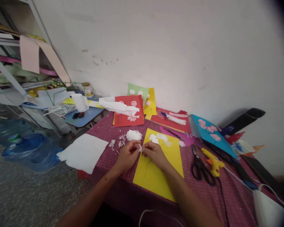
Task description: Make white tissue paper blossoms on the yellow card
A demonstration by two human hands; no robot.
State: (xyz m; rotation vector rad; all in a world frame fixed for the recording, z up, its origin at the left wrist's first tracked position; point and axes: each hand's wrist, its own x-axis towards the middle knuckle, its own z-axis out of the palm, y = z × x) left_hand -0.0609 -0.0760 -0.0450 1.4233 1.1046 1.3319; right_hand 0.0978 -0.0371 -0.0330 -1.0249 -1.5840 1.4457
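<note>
Many craft things crowd the table (229, 201): scissors (200, 167) and a glue gun (212, 161) lie side by side to the right of the hands, with a blue card (213, 138) bearing pink blossoms beyond them near the wall. A red card (129, 114) with blossoms lies at the far side with crumpled white paper (118, 106) across its top, and a green card (137, 91) leans on the wall behind it. A pen (174, 134) lies just past the yellow sheet (162, 175). A tissue wad (133, 135) and small white scraps (119, 142) sit just beyond the hands, more white squares (159, 138) on the sheet's far end. A white sheet (84, 153) hangs off the table's left edge. Water bottles (26, 151) lie on the floor at left. Nothing blocks the hands. Left hand (127, 155) and right hand (154, 153) meet fingertip to fingertip, both forearms reaching in from the bottom, knuckles up. Both pinch one tissue bit (140, 147) between thumb and fingers, closed on it. The bit sits at the sheet's left edge, the right hand over the sheet, the left over the cloth.
</note>
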